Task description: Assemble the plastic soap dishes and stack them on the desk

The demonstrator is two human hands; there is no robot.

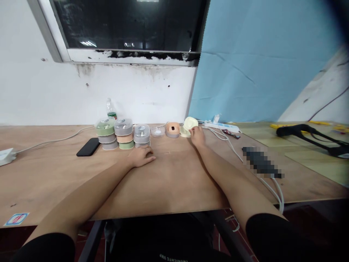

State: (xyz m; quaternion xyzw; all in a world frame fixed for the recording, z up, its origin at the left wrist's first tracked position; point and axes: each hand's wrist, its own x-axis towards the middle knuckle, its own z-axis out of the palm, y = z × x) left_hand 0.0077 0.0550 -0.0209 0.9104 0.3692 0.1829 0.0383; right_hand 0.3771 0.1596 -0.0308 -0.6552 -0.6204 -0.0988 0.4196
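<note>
My right hand pinches the edge of a pale yellow rounded container piece, which is tilted up. A second pale yellow piece lies just under it on the table. Left of these sit an orange and grey container with a small dark thing inside, and a clear plastic lid. My left hand rests on the table with its thumb apart, holding nothing. It lies in front of a grey stacked container with a clear lid and partly hides its base.
Two taller stacks, one green-topped and one grey-topped, stand at left. Nearby are a black phone, a plastic bottle and a white charger. A power strip, cables and a blurred dark object lie at right.
</note>
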